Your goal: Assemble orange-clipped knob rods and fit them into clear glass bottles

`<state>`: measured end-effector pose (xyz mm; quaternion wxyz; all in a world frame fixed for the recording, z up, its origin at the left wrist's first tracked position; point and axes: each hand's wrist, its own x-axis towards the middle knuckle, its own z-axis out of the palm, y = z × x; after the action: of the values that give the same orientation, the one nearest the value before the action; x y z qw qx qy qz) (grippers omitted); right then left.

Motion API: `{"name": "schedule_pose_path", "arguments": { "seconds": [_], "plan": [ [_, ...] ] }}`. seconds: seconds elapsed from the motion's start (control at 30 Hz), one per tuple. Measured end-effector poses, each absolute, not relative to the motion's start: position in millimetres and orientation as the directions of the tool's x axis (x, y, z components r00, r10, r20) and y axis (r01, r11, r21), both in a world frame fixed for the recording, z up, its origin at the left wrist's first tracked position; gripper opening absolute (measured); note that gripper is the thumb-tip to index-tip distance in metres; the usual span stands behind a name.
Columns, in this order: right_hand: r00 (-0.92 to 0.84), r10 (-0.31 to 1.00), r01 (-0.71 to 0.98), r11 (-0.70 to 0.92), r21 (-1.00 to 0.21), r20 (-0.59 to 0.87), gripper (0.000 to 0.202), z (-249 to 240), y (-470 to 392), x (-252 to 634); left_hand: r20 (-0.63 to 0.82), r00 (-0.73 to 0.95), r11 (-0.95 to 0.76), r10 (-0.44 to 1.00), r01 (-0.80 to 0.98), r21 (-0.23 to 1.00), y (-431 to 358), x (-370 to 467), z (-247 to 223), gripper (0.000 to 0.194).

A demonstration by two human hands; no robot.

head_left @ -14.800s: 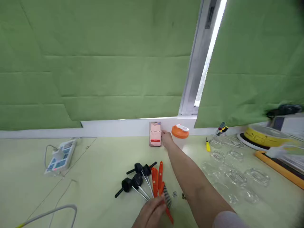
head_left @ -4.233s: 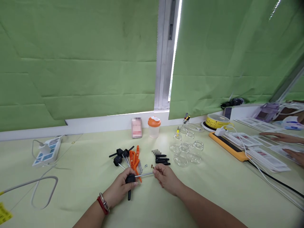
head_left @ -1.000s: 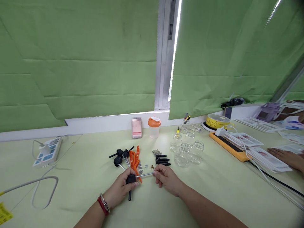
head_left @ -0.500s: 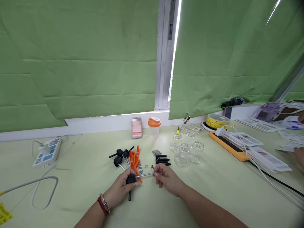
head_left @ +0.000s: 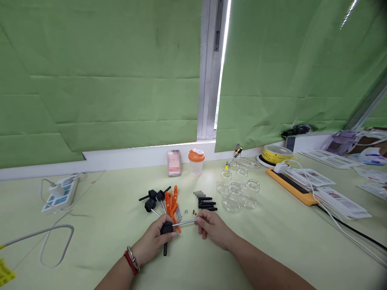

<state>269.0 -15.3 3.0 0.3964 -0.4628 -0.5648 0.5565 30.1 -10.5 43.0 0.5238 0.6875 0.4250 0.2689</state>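
My left hand (head_left: 156, 238) grips a black cap with a metal rod (head_left: 166, 228) around its body; a black handle points down from it. The rod runs to the right, and at its far end my right hand (head_left: 213, 228) pinches with thumb and forefinger. Whether a small part sits at that tip is hidden by the fingers. Just beyond lie similar black caps (head_left: 150, 205) with rods and several orange plastic pieces (head_left: 171, 204). Past my right hand are several black shafts (head_left: 207, 204), small springs (head_left: 198, 193), tiny clear pieces (head_left: 186, 211) and little brown pieces (head_left: 194, 212).
Several clear glass jars (head_left: 234, 197) stand right of the parts. Behind are an orange-lidded cup (head_left: 196, 162) and a pink box (head_left: 174, 162). An orange power strip (head_left: 292, 187) with cables and stacked cards (head_left: 343, 202) lie right; a white power strip (head_left: 62, 194) sits left.
Another person's hand at the right edge has gone out of view, and the paper near it has shifted. My own hands and the rod look unmoved.
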Motion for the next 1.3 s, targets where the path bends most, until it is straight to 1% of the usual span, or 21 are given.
{"name": "schedule_pose_path", "arguments": {
  "seconds": [0.43, 0.53, 0.7, 0.87, 1.1, 1.3],
  "plan": [
    [-0.246, 0.965, 0.115, -0.062, -0.991, -0.088, 0.045, 10, -17, 267, -0.073, 0.493, -0.097, 0.867, 0.312, 0.945, -11, 30, 44, 0.027],
    [-0.245, 0.967, 0.079, -0.055, -0.995, -0.073, 0.043, 10, -18, 267, -0.077, 0.496, -0.086, 0.865, 0.298, 0.951, -11, 30, 45, 0.027],
    [-0.266, 0.963, 0.007, -0.031, -0.999, -0.032, 0.038, 7, -18, 267, -0.086, 0.491, -0.093, 0.867, 0.328, 0.94, -11, 30, 45, 0.025],
    [-0.264, 0.964, 0.047, -0.032, -0.998, -0.043, 0.032, 0, -16, 268, -0.08, 0.508, -0.098, 0.857, 0.315, 0.944, -10, 30, 43, 0.022],
    [-0.251, 0.967, 0.102, -0.022, -0.995, -0.047, 0.026, 4, -16, 268, -0.074, 0.506, -0.121, 0.86, 0.341, 0.932, -10, 29, 42, 0.02],
    [-0.264, 0.963, 0.105, -0.021, -0.994, -0.048, 0.023, 4, -17, 268, -0.071, 0.507, -0.14, 0.859, 0.365, 0.92, -10, 29, 42, 0.019]
  ]
}}
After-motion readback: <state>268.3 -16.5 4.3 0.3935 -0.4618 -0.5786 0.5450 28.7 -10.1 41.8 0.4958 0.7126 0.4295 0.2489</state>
